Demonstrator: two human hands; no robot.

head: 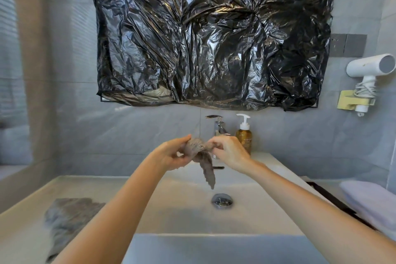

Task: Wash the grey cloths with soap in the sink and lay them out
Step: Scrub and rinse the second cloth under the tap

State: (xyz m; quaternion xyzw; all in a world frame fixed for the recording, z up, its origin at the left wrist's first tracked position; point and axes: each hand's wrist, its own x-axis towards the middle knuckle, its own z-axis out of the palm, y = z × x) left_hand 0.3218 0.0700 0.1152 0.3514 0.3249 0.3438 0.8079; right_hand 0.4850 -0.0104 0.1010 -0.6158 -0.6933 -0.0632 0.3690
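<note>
Sink [186,216] below, both hands grip 1 cloth [200,152], left [173,154] and right [230,152]; twist hard over the drain [222,200] (second cloth [68,218] at 8 o'clock).

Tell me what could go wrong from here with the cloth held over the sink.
1. The right hand appears close to the soap bottle; a wide twist might tip it.
2. It and the left hand grip the grey cloth only at its bunched top, tail hanging above the drain; a slip would likely drop it into the sink.
</note>
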